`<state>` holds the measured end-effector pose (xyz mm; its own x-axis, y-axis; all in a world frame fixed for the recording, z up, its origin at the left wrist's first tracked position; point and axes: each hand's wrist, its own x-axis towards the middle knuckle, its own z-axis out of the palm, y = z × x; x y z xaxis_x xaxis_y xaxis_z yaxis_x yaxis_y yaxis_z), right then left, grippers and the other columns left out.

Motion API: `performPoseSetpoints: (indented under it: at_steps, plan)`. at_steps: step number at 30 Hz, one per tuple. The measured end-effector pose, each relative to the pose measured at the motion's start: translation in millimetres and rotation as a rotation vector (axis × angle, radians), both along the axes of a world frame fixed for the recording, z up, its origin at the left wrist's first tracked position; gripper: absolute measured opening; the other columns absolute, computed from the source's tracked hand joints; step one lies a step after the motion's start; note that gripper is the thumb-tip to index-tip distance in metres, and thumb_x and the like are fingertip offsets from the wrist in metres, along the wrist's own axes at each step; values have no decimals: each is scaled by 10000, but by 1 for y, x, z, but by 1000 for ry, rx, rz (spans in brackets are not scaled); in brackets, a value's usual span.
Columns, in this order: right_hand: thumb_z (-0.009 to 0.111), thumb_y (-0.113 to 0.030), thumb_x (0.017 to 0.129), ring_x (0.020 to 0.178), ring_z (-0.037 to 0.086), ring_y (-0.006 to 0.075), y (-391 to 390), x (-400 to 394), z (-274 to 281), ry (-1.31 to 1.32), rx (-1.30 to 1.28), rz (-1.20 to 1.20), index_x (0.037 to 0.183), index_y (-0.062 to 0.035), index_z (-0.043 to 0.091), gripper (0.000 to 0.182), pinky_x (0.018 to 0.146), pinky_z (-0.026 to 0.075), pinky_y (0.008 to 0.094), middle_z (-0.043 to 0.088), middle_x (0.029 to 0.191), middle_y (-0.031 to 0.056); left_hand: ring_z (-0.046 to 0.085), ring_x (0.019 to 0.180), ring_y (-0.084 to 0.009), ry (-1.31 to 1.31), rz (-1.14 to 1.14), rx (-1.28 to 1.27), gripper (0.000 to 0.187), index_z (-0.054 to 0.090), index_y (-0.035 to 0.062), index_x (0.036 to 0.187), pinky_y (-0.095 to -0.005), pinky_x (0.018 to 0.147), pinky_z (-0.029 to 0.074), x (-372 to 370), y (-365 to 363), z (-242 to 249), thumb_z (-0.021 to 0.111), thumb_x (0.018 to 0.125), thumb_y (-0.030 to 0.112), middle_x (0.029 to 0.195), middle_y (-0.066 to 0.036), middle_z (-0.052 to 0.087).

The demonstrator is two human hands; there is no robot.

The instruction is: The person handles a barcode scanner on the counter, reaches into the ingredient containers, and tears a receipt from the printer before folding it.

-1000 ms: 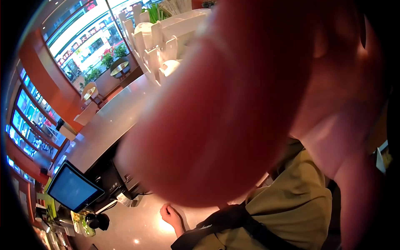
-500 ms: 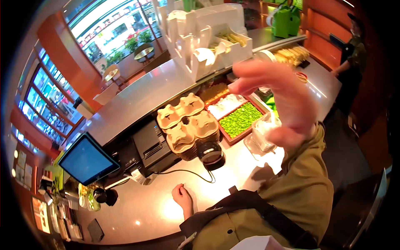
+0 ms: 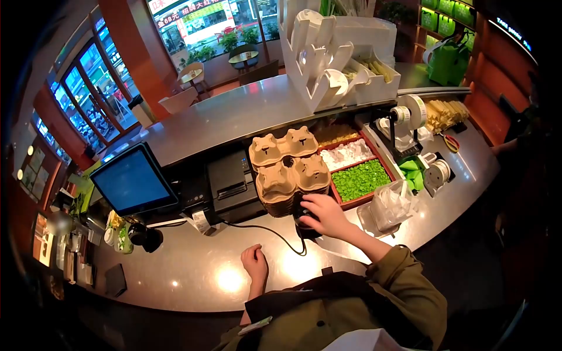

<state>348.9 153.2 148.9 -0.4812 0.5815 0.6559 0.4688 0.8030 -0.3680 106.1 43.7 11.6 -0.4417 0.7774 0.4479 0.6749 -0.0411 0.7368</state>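
The right hand (image 3: 325, 216) was half spread over a black device (image 3: 305, 213) beside cup trays (image 3: 309, 171), firm hold unclear; the left hand (image 3: 254, 262) was loosely curled.

Between the left hand (image 3: 254, 263) and the right hand (image 3: 325, 215) I see open counter (image 3: 285, 270) where a palm could slide, though a black cable (image 3: 263, 228) loops onto it. Straight ahead of the right hand, stacked cup trays (image 3: 287, 169) block the way; a clear box (image 3: 371, 219) stands just beside that forearm (image 3: 367, 243). Farther left, the printer (image 3: 228, 175) and the screen (image 3: 133, 178) wall off the back.
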Motion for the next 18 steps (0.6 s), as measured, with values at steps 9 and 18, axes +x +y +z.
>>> performPoseSetpoints:
  at_steps: [9,18]
  plan:
    - [707,-271,654,930,517,281,16,-21,-27,20,71,-71,987,-36,568,430,791,433,372,535,985,97,541,871,-276,6,29,0,115,635,38,827,-355,802,412,1,2,0,527,789,50,855,-100,626]
    - [682,-337,670,829,511,272,22,-27,-25,-69,56,-150,860,-45,563,368,699,452,347,516,860,98,541,862,-266,-40,55,-6,128,627,23,818,-342,787,420,7,0,4,500,800,24,852,-96,624]
